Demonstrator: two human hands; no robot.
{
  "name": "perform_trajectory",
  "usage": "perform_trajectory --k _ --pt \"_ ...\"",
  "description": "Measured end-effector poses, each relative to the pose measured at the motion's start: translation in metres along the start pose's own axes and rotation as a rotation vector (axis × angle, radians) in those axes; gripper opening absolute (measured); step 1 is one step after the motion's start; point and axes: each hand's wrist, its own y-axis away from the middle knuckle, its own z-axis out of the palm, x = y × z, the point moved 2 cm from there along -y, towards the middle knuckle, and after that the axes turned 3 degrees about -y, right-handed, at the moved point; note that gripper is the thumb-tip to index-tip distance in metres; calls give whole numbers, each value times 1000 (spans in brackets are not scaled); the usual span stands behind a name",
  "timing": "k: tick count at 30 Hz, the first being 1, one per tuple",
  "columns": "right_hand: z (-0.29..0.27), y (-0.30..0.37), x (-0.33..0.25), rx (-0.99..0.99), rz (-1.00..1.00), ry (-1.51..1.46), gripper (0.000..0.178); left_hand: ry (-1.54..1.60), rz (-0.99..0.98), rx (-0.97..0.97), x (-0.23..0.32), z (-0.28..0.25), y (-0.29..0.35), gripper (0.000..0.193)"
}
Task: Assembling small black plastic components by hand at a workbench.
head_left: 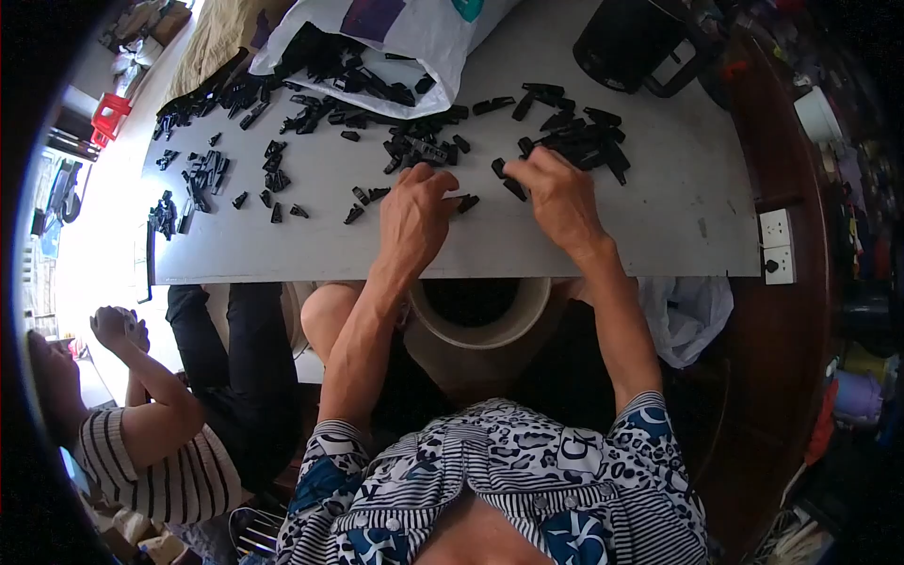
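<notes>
Small black plastic clips lie in loose groups on a grey table [330,254]. My left hand [414,212] is over the table's near middle, its fingers curled inward beside a cluster of clips [419,151]. Whatever it grips is hidden by the fingers; a single clip [467,202] shows just right of it. My right hand [562,198] has thumb and fingers drawn together, next to a short black clip [499,168] at its fingertips. Whether it holds that piece I cannot tell. Beyond this hand is a pile of longer black clips [589,141].
A white plastic sack [443,71] spills black pieces at the back. To its right stands a black mug-shaped container [617,47] with a handle. Below the table edge, a pale bucket [485,337] sits between my legs. Another person [160,452] sits at left, hands raised.
</notes>
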Motion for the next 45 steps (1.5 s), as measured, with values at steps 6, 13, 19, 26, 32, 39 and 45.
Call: perform_trajectory --k 6,13,19,26,32,39,45 --pt "8 -1 -1 -67 -287 148 4 -171 150 -36 15 8 2 22" --pt "14 1 4 -50 -353 61 9 -105 107 -91 14 16 8 23" --pt "-7 -5 -1 220 -91 -421 10 -89 142 -44 19 17 8 31" --pt "-2 23 7 -81 494 -1326 10 -46 125 -88 16 21 10 20" --pt "2 39 -2 -169 478 -792 23 149 125 -173 15 22 16 17" --pt "-7 33 -6 -312 142 -303 16 282 81 -252 14 18 11 17" --pt "-1 33 -10 -356 59 -151 18 272 61 -252 14 17 14 17"
